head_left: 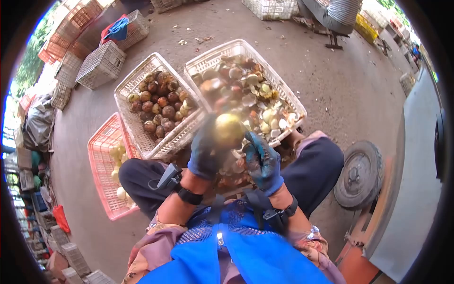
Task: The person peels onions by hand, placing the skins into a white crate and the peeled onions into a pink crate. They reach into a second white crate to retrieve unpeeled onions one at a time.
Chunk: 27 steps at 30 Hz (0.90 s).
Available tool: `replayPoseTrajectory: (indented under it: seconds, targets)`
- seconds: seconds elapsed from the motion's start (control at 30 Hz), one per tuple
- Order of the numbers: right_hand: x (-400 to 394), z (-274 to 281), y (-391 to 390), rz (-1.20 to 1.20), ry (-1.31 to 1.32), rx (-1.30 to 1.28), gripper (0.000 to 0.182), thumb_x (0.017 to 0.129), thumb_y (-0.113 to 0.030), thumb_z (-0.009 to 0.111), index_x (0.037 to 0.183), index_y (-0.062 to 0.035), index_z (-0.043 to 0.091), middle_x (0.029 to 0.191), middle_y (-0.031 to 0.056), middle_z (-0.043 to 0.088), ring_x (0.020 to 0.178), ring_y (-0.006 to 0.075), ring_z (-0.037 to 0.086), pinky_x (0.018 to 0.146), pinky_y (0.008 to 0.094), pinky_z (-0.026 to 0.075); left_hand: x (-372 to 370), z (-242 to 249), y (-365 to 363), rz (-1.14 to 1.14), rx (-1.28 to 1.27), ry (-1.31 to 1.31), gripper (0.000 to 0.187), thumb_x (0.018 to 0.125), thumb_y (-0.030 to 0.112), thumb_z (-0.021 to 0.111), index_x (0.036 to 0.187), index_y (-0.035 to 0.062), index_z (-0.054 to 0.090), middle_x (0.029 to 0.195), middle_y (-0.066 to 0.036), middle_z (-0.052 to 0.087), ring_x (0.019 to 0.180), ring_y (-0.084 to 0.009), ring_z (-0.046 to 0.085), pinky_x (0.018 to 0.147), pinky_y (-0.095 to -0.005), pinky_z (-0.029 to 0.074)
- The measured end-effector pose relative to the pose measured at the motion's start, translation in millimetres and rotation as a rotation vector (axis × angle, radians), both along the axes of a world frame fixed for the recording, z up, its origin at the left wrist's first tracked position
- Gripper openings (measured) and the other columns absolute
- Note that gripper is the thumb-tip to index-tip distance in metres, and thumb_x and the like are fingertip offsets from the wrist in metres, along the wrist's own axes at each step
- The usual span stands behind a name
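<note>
My left hand (208, 149), in a dark blue work glove, is wrapped round a pale yellow, round fruit or vegetable (228, 128) and holds it up in front of me. Close beside it on the right is my right hand (261, 163), in a stained blue-green glove, its fingers curled closed; whatever they grip is hidden. Beyond my hands stands a white crate (294, 105) with peelings and pale cut pieces. Left of that, another white crate (124, 90) holds brown, round produce (163, 102). Blur around the left hand hides some detail.
A pink crate (101, 182) with pale round pieces (118, 154) stands by my left knee. A wheel (358, 175) and a grey panel (406, 189) are on the right. Stacked crates (100, 65) stand back left. Another person (341, 12) sits at back right.
</note>
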State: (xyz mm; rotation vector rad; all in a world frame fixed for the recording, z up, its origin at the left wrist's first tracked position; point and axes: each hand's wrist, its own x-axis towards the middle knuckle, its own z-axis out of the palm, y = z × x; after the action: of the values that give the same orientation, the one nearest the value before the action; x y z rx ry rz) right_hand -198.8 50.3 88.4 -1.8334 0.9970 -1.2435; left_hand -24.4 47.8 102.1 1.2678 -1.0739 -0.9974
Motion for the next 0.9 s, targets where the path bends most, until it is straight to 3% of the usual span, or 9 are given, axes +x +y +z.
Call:
replayPoseTrajectory:
  seconds: [0.1,0.13,0.27,0.33,0.37,0.43,0.77,0.83,0.9]
  targets:
    - [-6.8,12.0,10.3,-0.011,0.034,-0.117,0.048,0.085,-0.005,0.063,0.132,-0.0088,0.059,0.088,0.0172,0.068,0.073,0.0298,0.068,0.066,0.037,0.053,-1.1,-2.2,16.5,-0.05,-0.05,-0.096,0.045,0.103,0.038,0.045,0.133,0.0048,0.051,0.12,-0.009,0.064,0.108,-0.0236,0.062,0.092,-0.0408,0.053]
    - [-12.5,18.5,13.6,0.03,0.171,-0.139,0.043,0.087,-0.005,0.062,0.131,-0.0056,0.06,0.095,0.0167,0.07,0.076,0.0296,0.069,0.069,0.0365,0.054,-5.4,3.5,27.7,0.02,-0.044,-0.575,0.044,0.103,0.035,0.047,0.132,0.0024,0.052,0.118,-0.009,0.065,0.108,-0.0212,0.062,0.097,-0.0404,0.05]
    - [-15.2,25.1,17.5,0.082,0.477,-0.332,0.047,0.086,-0.011,0.065,0.132,-0.006,0.058,0.092,0.0133,0.069,0.073,0.0306,0.067,0.063,0.0394,0.051,-16.7,24.4,37.6,0.038,-0.102,-0.564,0.042,0.102,0.033,0.048,0.128,0.0011,0.055,0.115,-0.009,0.066,0.105,-0.019,0.063,0.098,-0.0363,0.049]
    - [-18.0,24.3,17.8,0.101,0.607,-0.399,0.049,0.085,-0.014,0.066,0.133,-0.0071,0.058,0.089,0.0123,0.068,0.072,0.0301,0.066,0.061,0.0401,0.05,-13.1,8.4,37.6,-0.067,-0.068,0.714,0.039,0.102,0.032,0.048,0.126,0.0012,0.056,0.115,-0.009,0.067,0.103,-0.0182,0.064,0.097,-0.0327,0.049]
    - [-18.8,20.1,16.7,0.119,0.637,-0.396,0.051,0.085,-0.016,0.066,0.135,-0.0083,0.057,0.087,0.0121,0.067,0.071,0.0298,0.065,0.06,0.0408,0.05,-10.7,1.9,35.9,-0.068,-0.068,0.713,0.039,0.102,0.032,0.048,0.126,0.0012,0.056,0.115,-0.009,0.067,0.103,-0.0182,0.064,0.097,-0.0327,0.049]
    - [-19.5,20.4,14.9,0.133,0.667,-0.395,0.053,0.085,-0.018,0.066,0.136,-0.0096,0.055,0.085,0.012,0.066,0.071,0.0295,0.065,0.059,0.0415,0.049,-2.5,-13.2,31.4,0.057,-0.08,-0.156,0.038,0.103,0.032,0.047,0.123,0.0018,0.058,0.111,-0.009,0.067,0.101,-0.0193,0.064,0.095,-0.0337,0.05]
    - [0.9,12.3,18.7,0.027,1.017,-0.304,0.047,0.081,-0.02,0.062,0.126,-0.0108,0.057,0.083,0.0081,0.065,0.069,0.0257,0.066,0.055,0.0404,0.049,21.6,-45.0,35.8,-0.03,0.116,-0.349,0.037,0.099,0.026,0.057,0.128,0.0042,0.053,0.116,-0.009,0.064,0.104,-0.0201,0.064,0.097,-0.0376,0.052]
    - [-2.1,-1.5,9.5,0.022,0.968,-0.366,0.044,0.078,-0.019,0.062,0.121,-0.01,0.059,0.084,0.0066,0.063,0.069,0.0237,0.066,0.054,0.0397,0.048,7.4,-4.6,36.8,-0.15,-0.326,-0.178,0.051,0.092,0.016,0.067,0.136,0.0043,0.045,0.125,-0.01,0.06,0.109,-0.0214,0.062,0.101,-0.0368,0.049]
    - [-8.6,-11.6,-4.8,0.107,0.818,-0.507,0.031,0.076,-0.018,0.062,0.106,-0.0093,0.064,0.082,0.007,0.062,0.068,0.0233,0.064,0.055,0.0392,0.048,22.8,-29.9,38.5,-0.19,-0.1,0.055,0.057,0.088,0.011,0.07,0.138,0.0039,0.042,0.127,-0.01,0.059,0.112,-0.0226,0.061,0.102,-0.0362,0.048]
